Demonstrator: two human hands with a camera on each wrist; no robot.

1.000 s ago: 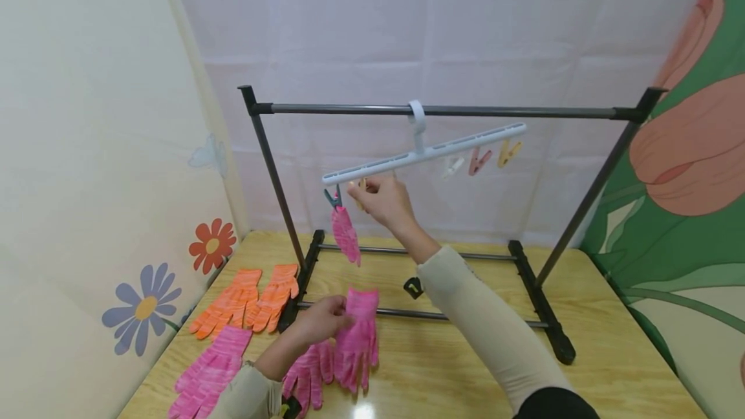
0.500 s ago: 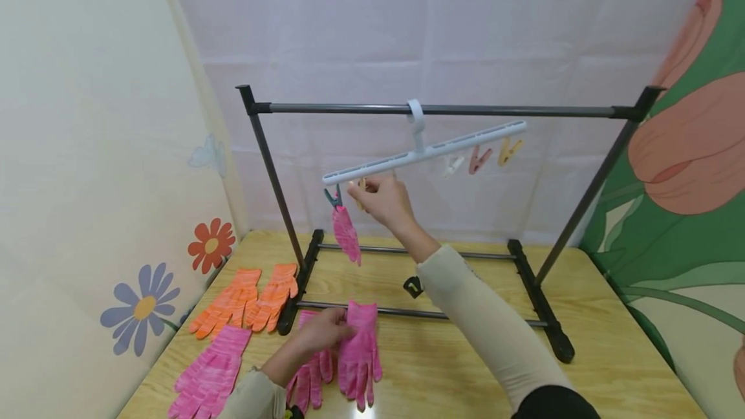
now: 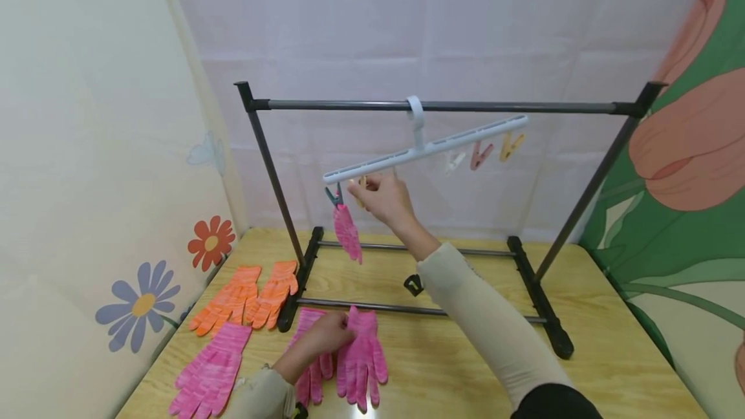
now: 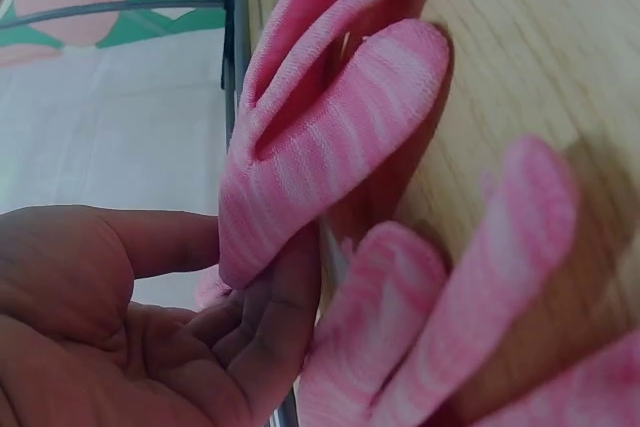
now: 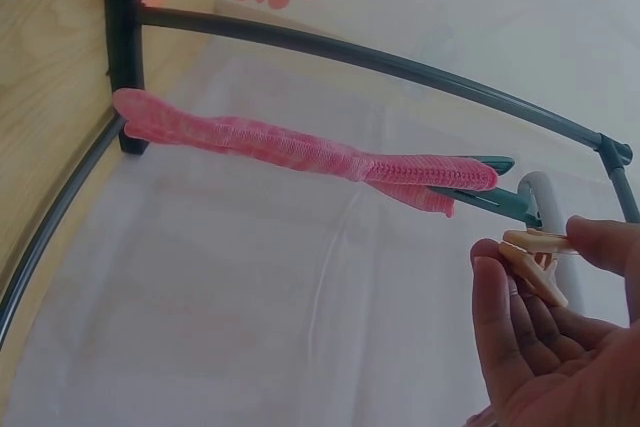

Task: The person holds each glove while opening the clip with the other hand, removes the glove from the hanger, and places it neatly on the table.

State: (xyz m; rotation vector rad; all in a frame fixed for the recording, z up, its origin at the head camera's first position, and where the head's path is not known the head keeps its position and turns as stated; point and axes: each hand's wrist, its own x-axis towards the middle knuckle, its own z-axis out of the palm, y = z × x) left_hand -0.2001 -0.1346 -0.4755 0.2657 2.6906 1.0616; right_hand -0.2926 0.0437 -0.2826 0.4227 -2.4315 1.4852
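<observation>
My left hand [image 3: 328,333] pinches the edge of a pink striped glove [image 3: 362,364] low over the table, its fingers toward me. The left wrist view shows thumb and fingertips on the knitted cloth [image 4: 300,187]. Beside it lies another pink glove [image 3: 313,374], partly behind my left hand. Up at the hanger, my right hand [image 3: 385,200] pinches a pale yellow clothespin [image 5: 535,259] between thumb and fingers. Just left of that, a teal clothespin [image 3: 334,196] grips a hanging pink glove [image 3: 347,235]. The light blue hanger [image 3: 425,149] tilts down on its left side.
The hanger hooks over the top bar of a black rack [image 3: 524,107]. White, pink [image 3: 480,156] and yellow clothespins [image 3: 512,146] hang on its right half. Two orange gloves [image 3: 235,296] and a pink glove [image 3: 211,372] lie at the table's left [image 3: 465,374].
My left hand has lowered the pink glove toward the table and turned it a little, so its fingers spread more. My right hand stays on the pale yellow clothespin.
</observation>
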